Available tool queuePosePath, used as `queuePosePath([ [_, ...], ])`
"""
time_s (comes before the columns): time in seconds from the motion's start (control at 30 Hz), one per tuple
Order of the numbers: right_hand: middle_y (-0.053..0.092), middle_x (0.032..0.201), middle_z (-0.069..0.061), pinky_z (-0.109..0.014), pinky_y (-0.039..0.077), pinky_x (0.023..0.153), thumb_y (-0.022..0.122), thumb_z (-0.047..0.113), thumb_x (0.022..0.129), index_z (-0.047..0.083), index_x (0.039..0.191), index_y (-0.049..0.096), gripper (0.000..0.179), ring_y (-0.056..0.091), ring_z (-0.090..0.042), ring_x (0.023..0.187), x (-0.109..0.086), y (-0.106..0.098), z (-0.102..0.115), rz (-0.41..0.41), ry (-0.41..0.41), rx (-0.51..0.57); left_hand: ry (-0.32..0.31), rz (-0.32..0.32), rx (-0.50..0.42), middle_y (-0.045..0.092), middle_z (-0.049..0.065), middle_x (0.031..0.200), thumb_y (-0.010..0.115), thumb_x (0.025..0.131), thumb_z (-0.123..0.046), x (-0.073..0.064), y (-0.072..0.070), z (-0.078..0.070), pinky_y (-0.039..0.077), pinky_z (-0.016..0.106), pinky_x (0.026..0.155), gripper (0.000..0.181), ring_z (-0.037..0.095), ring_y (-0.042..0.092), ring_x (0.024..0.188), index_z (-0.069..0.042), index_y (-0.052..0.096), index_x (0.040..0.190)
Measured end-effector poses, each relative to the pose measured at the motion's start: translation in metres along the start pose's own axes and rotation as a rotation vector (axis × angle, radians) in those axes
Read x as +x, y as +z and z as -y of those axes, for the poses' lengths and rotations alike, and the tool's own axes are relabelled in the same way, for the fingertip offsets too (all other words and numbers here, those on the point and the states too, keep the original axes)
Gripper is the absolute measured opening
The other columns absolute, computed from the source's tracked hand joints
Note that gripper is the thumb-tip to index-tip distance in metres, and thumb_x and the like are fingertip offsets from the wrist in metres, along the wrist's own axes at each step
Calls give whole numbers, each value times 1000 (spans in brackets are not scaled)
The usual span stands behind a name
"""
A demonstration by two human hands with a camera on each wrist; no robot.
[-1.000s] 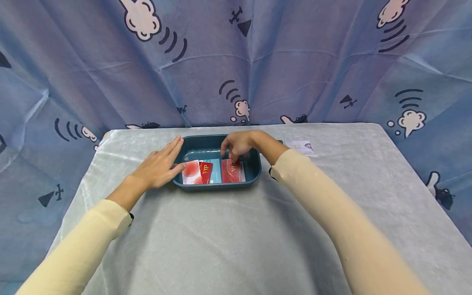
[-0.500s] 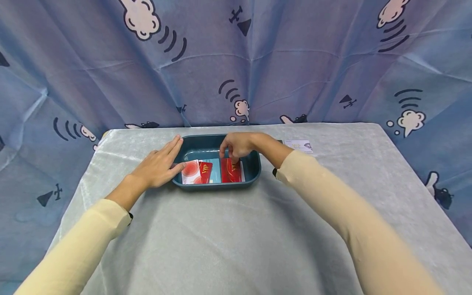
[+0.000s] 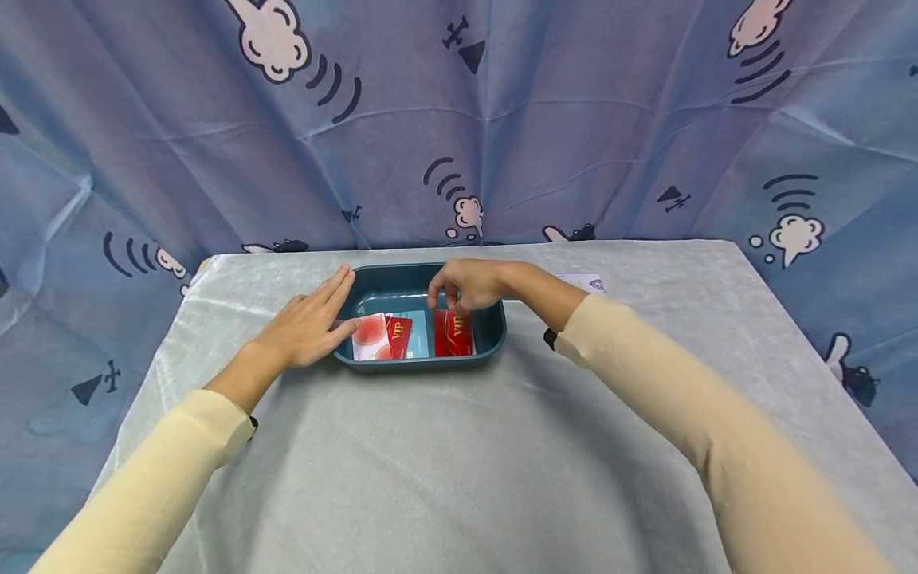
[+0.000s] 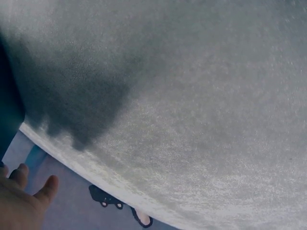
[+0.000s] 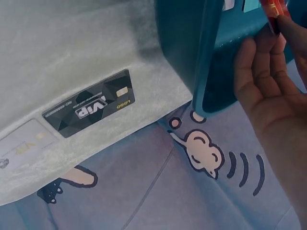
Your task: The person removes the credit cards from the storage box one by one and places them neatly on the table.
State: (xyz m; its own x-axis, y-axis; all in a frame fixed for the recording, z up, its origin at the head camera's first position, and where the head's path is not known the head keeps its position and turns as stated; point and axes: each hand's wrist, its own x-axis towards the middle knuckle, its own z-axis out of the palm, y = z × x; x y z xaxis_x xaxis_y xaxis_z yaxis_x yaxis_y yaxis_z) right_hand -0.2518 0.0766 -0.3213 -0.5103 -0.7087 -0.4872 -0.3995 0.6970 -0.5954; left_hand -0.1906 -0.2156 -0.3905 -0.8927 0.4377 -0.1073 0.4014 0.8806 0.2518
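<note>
A dark teal box (image 3: pixel 419 365) sits near the far side of the table. Its left rim lies under my left hand (image 3: pixel 304 325), whose fingers are straight, thumb over the inside. From above, my right hand (image 3: pixel 469 285) reaches into the box and pinches the upper end of a red VIP card (image 3: pixel 452 341) between thumb and fingers. In the right wrist view that red card (image 5: pixel 274 10) shows at the fingertips. A pale card edge peeks out behind it. Left of it in the box lie a light blue card (image 3: pixel 418 339), another red VIP card (image 3: pixel 398 335) and a white card with red circles (image 3: pixel 369 335).
Right of the box, a black VIP card (image 5: pixel 72 119) and a white VIP card (image 5: pixel 24 143) lie flat on the grey tablecloth (image 3: pixel 402 462). My right arm hides the black one in the head view. A patterned blue curtain (image 3: pixel 574 143) hangs behind the table.
My right forearm has swung outward to the right and now covers the black card and part of the white one. The pinched red card has shifted only slightly. My left hand stays put.
</note>
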Motion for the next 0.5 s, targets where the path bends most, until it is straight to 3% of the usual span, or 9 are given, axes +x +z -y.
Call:
queuePosePath([
  [0.27, 58, 107, -15, -35, 56, 86, 55, -14, 90, 6, 129, 64, 44, 54, -27, 104, -19, -12, 1, 9, 14, -43, 6, -1, 8, 3, 11, 167, 42, 103, -48, -1, -1, 1, 23, 66, 111, 80, 34, 13, 151, -6, 5, 160],
  [0.5, 58, 105, -17, -39, 56, 86, 57, -12, 89, 2, 123, 60, 37, 54, -31, 105, -40, -30, -5, -83, -8, -40, 9, -5, 11, 4, 12, 167, 42, 102, -49, 0, 0, 0, 24, 66, 111, 80, 34, 14, 151, -6, 6, 160],
])
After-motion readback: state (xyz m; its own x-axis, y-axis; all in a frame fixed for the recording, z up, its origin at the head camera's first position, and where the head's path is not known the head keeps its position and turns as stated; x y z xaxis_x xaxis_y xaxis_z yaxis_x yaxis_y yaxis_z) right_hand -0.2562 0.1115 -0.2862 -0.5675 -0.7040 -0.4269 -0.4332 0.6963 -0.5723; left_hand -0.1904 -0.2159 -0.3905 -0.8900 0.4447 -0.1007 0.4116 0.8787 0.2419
